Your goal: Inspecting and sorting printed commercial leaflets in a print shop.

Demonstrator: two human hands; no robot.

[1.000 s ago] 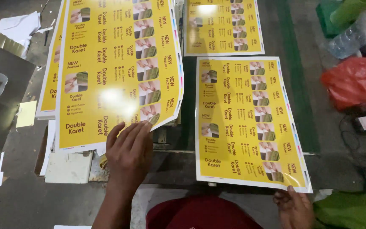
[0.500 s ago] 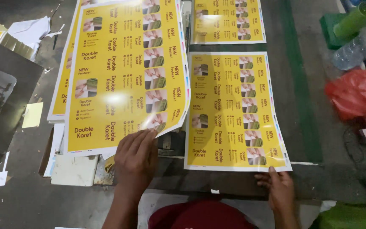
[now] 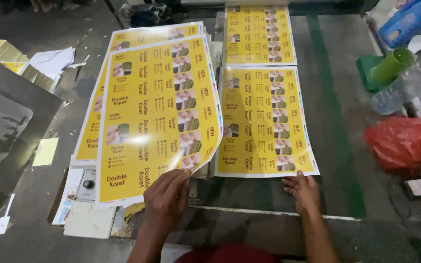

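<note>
My left hand grips the near edge of a glossy yellow printed sheet, lifted and curling above a stack of like sheets at the left. My right hand lies flat, fingers spread, on the dark table just below the near edge of a second yellow printed sheet; it touches or nearly touches that edge. A third yellow sheet lies farther back, in line with the second.
A red plastic bag, clear plastic bottle, green cup and blue object crowd the right side. A green stripe runs along the table. Paper scraps and a grey board lie left.
The view has shifted nearer. My left hand has slid right along the lifted sheet's near edge. My right hand has moved up to the near edge of the second sheet.
</note>
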